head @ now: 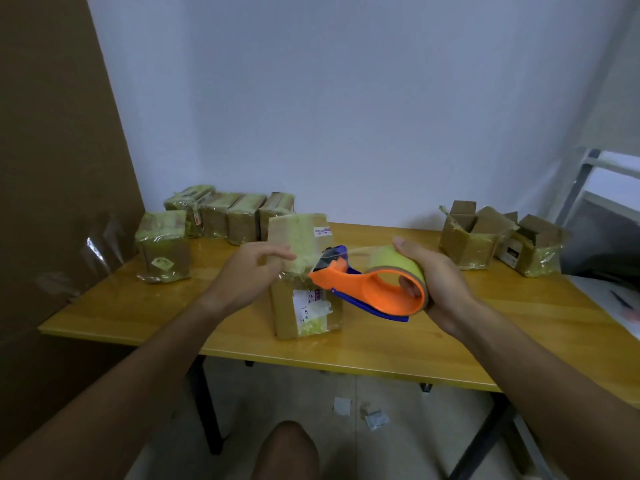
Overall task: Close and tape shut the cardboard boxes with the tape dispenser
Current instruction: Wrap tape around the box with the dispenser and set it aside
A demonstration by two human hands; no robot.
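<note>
box (304,271) between hands, right (436,275) gripping dispenser (374,289)

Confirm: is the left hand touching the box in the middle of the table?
Touching. The head view shows the left hand with its fingers lying on the top edge of the middle box; no gap shows between them.

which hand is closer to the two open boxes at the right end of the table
Right. The right hand, gripping the tape dispenser, is just left of the open boxes; the left hand is farther left, on the middle box.
</note>
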